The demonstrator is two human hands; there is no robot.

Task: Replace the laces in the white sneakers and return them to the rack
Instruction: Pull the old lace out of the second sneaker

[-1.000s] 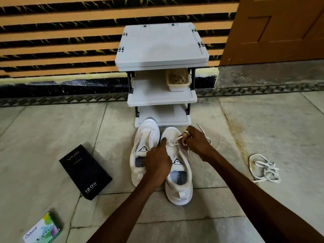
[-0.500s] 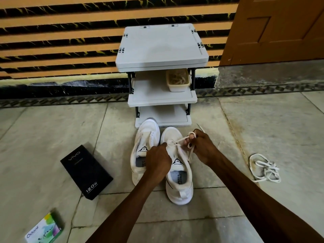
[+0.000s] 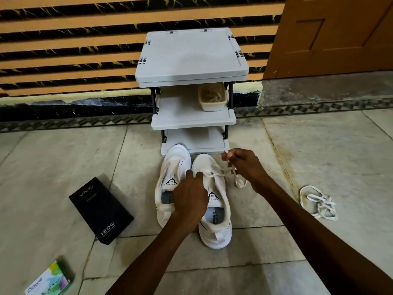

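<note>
Sneakers [image 3: 214, 226], a white pair, stand side by side on the stone floor [image 3: 319, 150] with their toes just in front of the bottom shelf of the grey rack [image 3: 191, 56]. The left hand [image 3: 189, 199] lies over the sneaker on the right of the view, its bent fingertips pressing on the upper beside the front eyelets; whether they pinch anything cannot be told. The right hand [image 3: 246, 167] is raised beside that shoe's toe and pinches the lace [image 3: 212, 173], which runs taut from the front eyelets to the fingers, with a loop hanging below. The other sneaker has no lace. A loose lace [image 3: 319, 203] lies tangled on the floor well to the right. A small tub [image 3: 212, 99] sits on the rack's middle shelf. A black box [image 3: 101, 209] and a green packet [image 3: 50, 279] lie to the left.
</note>
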